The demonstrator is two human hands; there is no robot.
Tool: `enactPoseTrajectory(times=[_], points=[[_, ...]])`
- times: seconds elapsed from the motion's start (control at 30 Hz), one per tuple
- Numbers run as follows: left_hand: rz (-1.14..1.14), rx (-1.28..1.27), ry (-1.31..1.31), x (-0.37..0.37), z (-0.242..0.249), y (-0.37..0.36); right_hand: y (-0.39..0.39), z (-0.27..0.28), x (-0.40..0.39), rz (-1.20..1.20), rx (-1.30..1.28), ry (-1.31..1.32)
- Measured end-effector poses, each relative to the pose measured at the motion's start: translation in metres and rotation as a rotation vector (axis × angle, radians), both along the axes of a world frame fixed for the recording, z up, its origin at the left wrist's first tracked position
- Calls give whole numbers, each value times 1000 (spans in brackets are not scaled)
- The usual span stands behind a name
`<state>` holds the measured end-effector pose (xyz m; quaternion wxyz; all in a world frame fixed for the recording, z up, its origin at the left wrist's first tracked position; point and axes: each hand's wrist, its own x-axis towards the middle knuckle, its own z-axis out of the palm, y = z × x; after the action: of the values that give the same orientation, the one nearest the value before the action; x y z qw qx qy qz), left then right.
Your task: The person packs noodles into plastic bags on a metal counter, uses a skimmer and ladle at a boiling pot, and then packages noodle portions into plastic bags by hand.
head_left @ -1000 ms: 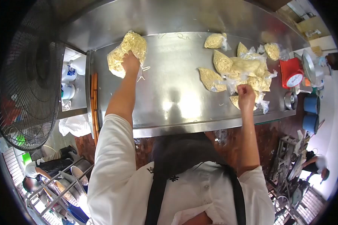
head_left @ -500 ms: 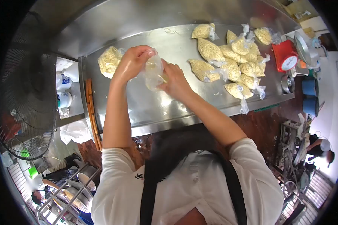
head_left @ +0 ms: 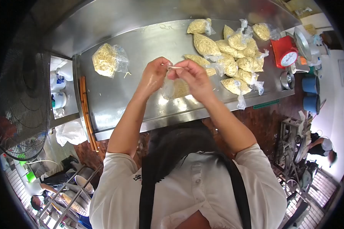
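Observation:
In the head view, a clear plastic bag of noodles hangs in front of me, its lower part partly behind my fingers. My left hand is closed on the gathered top of this bag. Close beside it, my right hand pinches the twisted neck, and a thin pale strip shows at the fingertips. To the left lies another noodle bag, its mouth loose, with a strand sticking out. Several tied noodle bags are heaped right of my hands.
Everything rests on a steel table. A red scale and a round metal dish stand at its right end. Wooden sticks lie along the left edge, near a fan. Two people are in the background.
The bag's mouth was spread between my hands; now its top is gathered and the bag hangs lower. Both hands have shifted right, uncovering the loose bag at left.

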<state>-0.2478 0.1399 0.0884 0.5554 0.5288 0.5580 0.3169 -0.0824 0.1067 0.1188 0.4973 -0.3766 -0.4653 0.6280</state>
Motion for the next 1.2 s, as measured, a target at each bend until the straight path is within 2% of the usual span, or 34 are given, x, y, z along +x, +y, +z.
enactPoseTrajectory(times=[0.1, 0.13, 0.2, 0.23, 0.33, 0.43, 0.47, 0.57, 0.67, 0.77, 0.87, 0.97, 1.03, 1.1, 1.13, 1.17, 1.2], points=[[-64, -119, 6, -9, 19, 11, -5, -56, -37, -169, -40, -68], [-72, -68, 62, -13, 19, 10, -7, -65, -40, -147, 138, -450], [-90, 37, 174, -19, 13, 9, -8, -120, -31, -4, 278, -1014], [-126, 84, 201, -18, 9, 6, -8, -119, -27, 73, 343, -1298], [-188, 288, 257, -15, -7, -6, -12, -103, -5, 468, 2, -1532], [-79, 161, 271, -22, 6, -1, -12, -55, 12, 453, 121, -1527], [-73, 141, 278, -26, 4, 1, -18, -55, 19, 316, 250, -1547], [-92, 115, 257, -30, 0, 8, -11, -56, 39, 151, 365, -1243], [-56, 101, 108, -22, -8, 2, -12, -44, 48, 175, 268, -1217], [131, 63, -86, -6, -16, 0, -31, 0, 48, 217, 446, -1118], [253, 58, -182, 3, -23, 9, -43, 19, 69, 265, 695, -899], [252, 24, -176, 3, -23, 12, -45, -22, 89, -506, 341, -266], [204, -5, -147, 4, -25, 16, -48, -118, 91, -357, 520, -947], [-12, -123, -186, 20, 0, 13, -39, -121, 64, -248, 701, -1066], [-117, -187, -204, 26, 12, 9, -32, -113, 43, -190, 692, -986], [-144, -128, -278, 26, 17, 3, -25, -106, 22, -133, 679, -905], [-173, -70, -347, 24, 21, -3, -13, -125, 14, -51, 564, -964]])
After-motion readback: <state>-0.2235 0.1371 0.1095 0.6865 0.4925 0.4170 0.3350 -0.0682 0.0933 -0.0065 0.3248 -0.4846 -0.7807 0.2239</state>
